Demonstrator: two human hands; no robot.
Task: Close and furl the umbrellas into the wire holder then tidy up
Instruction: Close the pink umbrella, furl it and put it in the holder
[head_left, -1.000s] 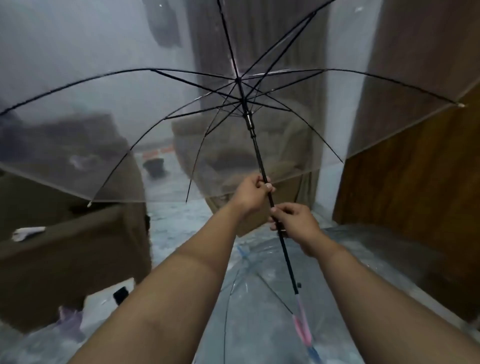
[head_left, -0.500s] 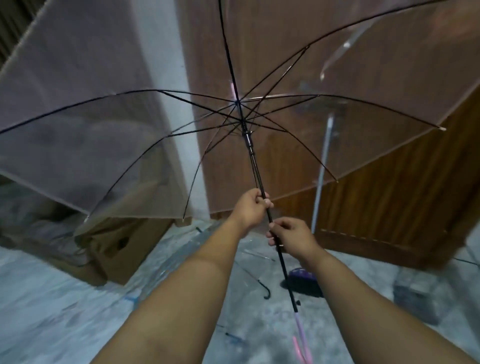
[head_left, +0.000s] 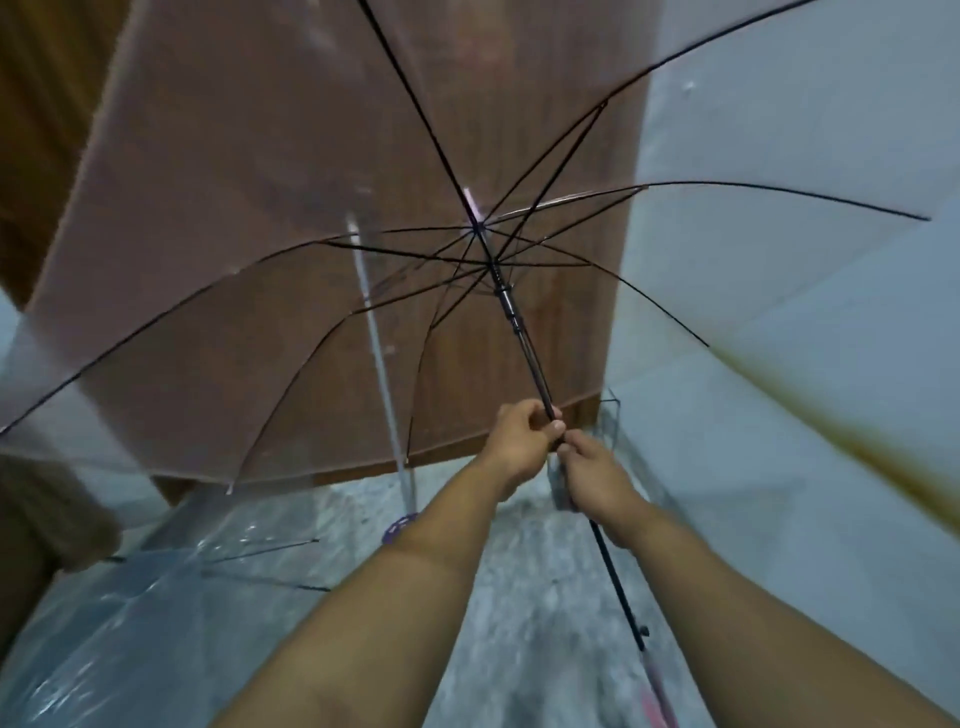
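Observation:
A clear umbrella with black ribs (head_left: 291, 332) is spread open in front of me, its black shaft (head_left: 524, 343) slanting up and away. My left hand (head_left: 519, 441) grips the shaft high up, fingers curled round it. Just below, my right hand (head_left: 597, 483) grips the same shaft. The pink handle (head_left: 657, 701) shows at the bottom edge. A second clear umbrella (head_left: 130, 613) lies open on the floor at lower left. A wire holder (head_left: 610, 415) stands by the wall behind my hands, mostly hidden.
A brown wooden door (head_left: 311, 156) fills the back, seen through the canopy. A pale pole with a purple base (head_left: 397, 525) stands before it. White wall (head_left: 805, 364) runs along the right. Grey mottled floor (head_left: 519, 597) lies below.
My view has swung right, from the room's furniture to the door and white wall. Both hands keep their grip on the shaft and now sit closer together. The canopy stays open.

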